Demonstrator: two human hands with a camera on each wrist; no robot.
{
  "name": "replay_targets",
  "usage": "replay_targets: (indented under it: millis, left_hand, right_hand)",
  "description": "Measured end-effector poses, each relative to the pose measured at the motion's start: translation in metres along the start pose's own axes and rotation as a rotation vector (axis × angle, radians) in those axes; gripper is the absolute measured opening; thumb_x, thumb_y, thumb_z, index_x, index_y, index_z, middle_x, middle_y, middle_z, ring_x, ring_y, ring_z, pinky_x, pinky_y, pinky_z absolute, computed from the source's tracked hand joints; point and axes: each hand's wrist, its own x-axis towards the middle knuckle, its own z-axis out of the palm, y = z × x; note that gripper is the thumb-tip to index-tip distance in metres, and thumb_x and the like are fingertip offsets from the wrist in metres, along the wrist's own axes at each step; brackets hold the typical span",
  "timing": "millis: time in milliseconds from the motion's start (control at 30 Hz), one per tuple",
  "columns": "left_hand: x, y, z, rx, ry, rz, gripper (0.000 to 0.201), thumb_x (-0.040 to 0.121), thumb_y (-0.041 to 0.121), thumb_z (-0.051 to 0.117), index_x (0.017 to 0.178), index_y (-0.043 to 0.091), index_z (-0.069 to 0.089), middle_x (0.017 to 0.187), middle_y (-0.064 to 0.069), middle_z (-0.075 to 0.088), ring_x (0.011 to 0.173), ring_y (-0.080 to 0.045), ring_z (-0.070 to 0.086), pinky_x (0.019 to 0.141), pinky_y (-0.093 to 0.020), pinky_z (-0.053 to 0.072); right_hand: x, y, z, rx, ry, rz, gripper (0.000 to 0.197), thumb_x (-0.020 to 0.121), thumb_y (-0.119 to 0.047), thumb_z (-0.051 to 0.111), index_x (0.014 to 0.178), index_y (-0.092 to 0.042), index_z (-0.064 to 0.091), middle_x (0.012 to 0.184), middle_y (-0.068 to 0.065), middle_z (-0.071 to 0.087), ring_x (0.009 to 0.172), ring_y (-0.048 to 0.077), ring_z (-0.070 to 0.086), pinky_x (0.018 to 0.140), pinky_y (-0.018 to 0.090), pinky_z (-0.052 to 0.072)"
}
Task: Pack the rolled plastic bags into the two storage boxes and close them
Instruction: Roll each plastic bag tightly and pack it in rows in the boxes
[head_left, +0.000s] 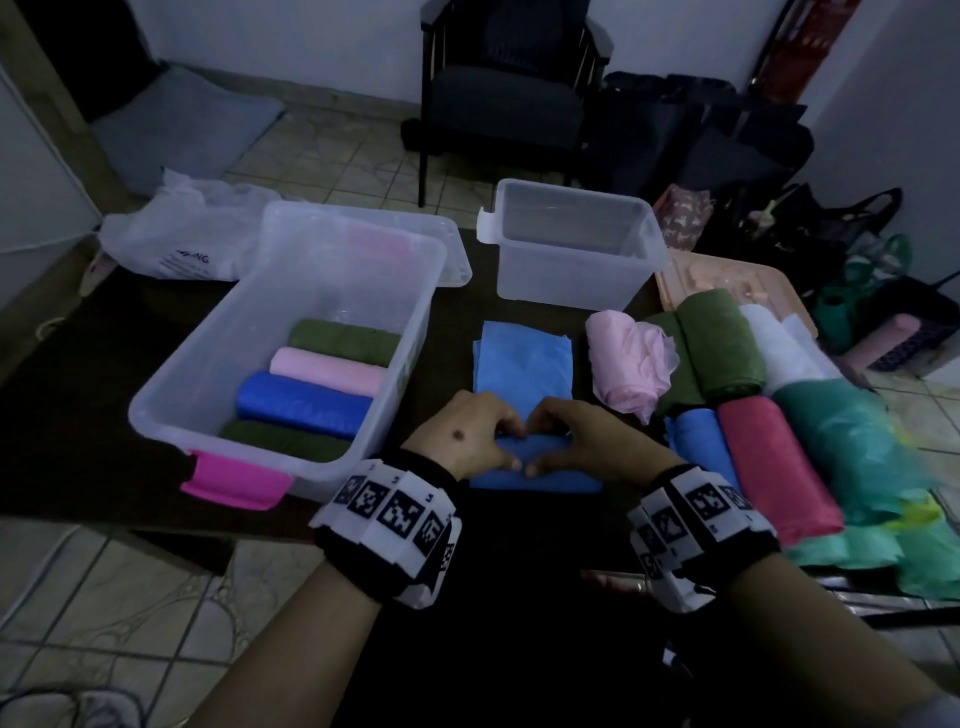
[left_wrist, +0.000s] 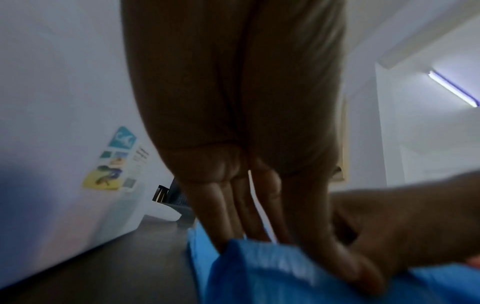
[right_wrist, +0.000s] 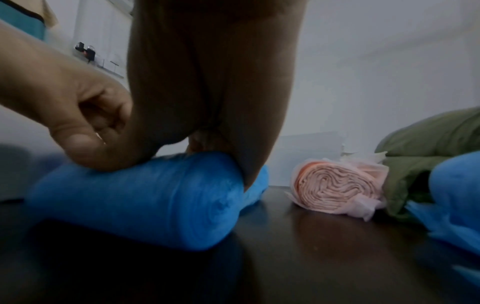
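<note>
A blue plastic bag lies at the table's middle, its near end rolled up (head_left: 535, 475) and its far end still flat (head_left: 522, 364). My left hand (head_left: 467, 436) and right hand (head_left: 576, 441) both grip the rolled part, fingers curled over the top and thumbs on the near side. The right wrist view shows the blue roll (right_wrist: 155, 201) under both hands. The left storage box (head_left: 171, 410), with a pink latch, holds several rolls: green, pink, blue, green. The right storage box (head_left: 571, 244) is empty. Both boxes are without lids.
Loose rolls lie at the right: pink (head_left: 623, 364), green (head_left: 717, 348), white (head_left: 779, 348), blue (head_left: 701, 441), magenta (head_left: 774, 462), teal (head_left: 857, 441). A clear lid (head_left: 363, 228) sits behind the left box and a pinkish lid (head_left: 727, 280) beside the right one. A white bag (head_left: 176, 234) lies far left.
</note>
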Motion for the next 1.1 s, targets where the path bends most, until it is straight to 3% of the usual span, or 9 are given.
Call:
replay_targets:
  millis: [133,233,300,333,433,567,667,867,1100]
  left_hand:
    - [0.003,-0.006,0.001,0.027,-0.053,-0.01,0.061,0.07,0.019,0.081,0.126,0.018,0.057,0.129,-0.002,0.057,0.119,-0.014,0.052,0.1,-0.023,0.04]
    - [0.006,0.0,0.0,0.062,-0.08,-0.034,0.053,0.081,0.02,0.072,0.13,0.017,0.053,0.132,-0.003,0.054,0.12,-0.017,0.051,0.099,-0.026,0.039]
    - [0.009,0.003,0.0,0.077,-0.087,-0.043,0.044,0.086,0.02,0.064,0.129,0.017,0.053,0.131,-0.004,0.054,0.118,-0.019,0.052,0.096,-0.026,0.04]
    - [0.01,0.005,-0.001,0.087,-0.092,-0.045,0.041,0.088,0.019,0.061,0.129,0.017,0.053,0.13,-0.004,0.055,0.117,-0.019,0.052,0.094,-0.026,0.04]
    - [0.013,0.006,-0.001,0.118,-0.113,-0.058,0.043,0.089,0.016,0.057,0.132,0.017,0.051,0.133,-0.004,0.053,0.119,-0.02,0.051,0.095,-0.025,0.039]
    - [0.014,0.007,0.002,0.15,0.021,-0.026,0.05,0.088,0.02,0.06,0.134,0.015,0.042,0.136,-0.004,0.044,0.125,-0.02,0.043,0.102,-0.028,0.036]
    - [0.012,0.009,0.004,0.179,0.115,0.028,0.039,0.084,0.02,0.066,0.122,0.017,0.054,0.125,-0.002,0.049,0.117,-0.017,0.047,0.096,-0.027,0.037]
    - [0.009,0.013,0.002,0.231,0.067,0.014,0.046,0.079,0.024,0.072,0.121,0.018,0.055,0.124,-0.003,0.054,0.113,-0.02,0.052,0.091,-0.028,0.038]
    - [0.008,0.02,0.001,0.215,-0.154,-0.032,0.042,0.078,0.026,0.075,0.117,0.018,0.064,0.119,-0.001,0.062,0.107,-0.017,0.059,0.089,-0.026,0.047]
  right_hand:
    - [-0.01,-0.005,0.006,-0.162,0.177,-0.046,0.046,0.072,-0.038,0.077,0.111,-0.021,0.061,0.102,-0.004,0.048,0.098,0.011,0.044,0.082,0.021,0.035]
    - [-0.02,-0.014,0.023,-0.324,0.291,-0.05,0.033,0.085,-0.034,0.062,0.112,-0.015,0.059,0.106,0.004,0.054,0.097,0.02,0.051,0.082,0.031,0.04]
    - [-0.027,-0.018,0.038,-0.422,0.34,-0.083,0.039,0.085,-0.034,0.047,0.11,-0.006,0.061,0.101,0.011,0.06,0.091,0.03,0.059,0.079,0.038,0.047]
    - [-0.028,-0.018,0.044,-0.451,0.333,-0.09,0.046,0.084,-0.035,0.046,0.115,-0.004,0.059,0.107,0.014,0.061,0.096,0.032,0.06,0.085,0.041,0.048]
    - [-0.033,-0.016,0.048,-0.503,0.208,-0.015,0.066,0.086,-0.035,0.056,0.141,-0.006,0.034,0.139,0.011,0.041,0.129,0.029,0.038,0.112,0.04,0.023]
    - [-0.028,-0.018,0.042,-0.504,0.236,-0.002,0.069,0.071,-0.036,0.038,0.131,-0.002,0.047,0.123,0.015,0.054,0.113,0.034,0.053,0.101,0.04,0.037]
    - [-0.016,-0.019,0.031,-0.497,0.167,0.044,0.065,0.078,-0.039,0.051,0.134,-0.011,0.038,0.128,0.008,0.045,0.12,0.027,0.042,0.1,0.034,0.028]
    - [-0.008,-0.02,0.025,-0.46,0.132,0.072,0.064,0.08,-0.047,0.062,0.131,-0.016,0.038,0.127,0.008,0.036,0.117,0.026,0.041,0.099,0.036,0.031]
    - [-0.031,-0.019,0.024,-0.333,-0.004,0.08,0.073,0.076,-0.046,0.071,0.132,-0.018,0.034,0.126,0.005,0.038,0.12,0.023,0.037,0.098,0.034,0.031]
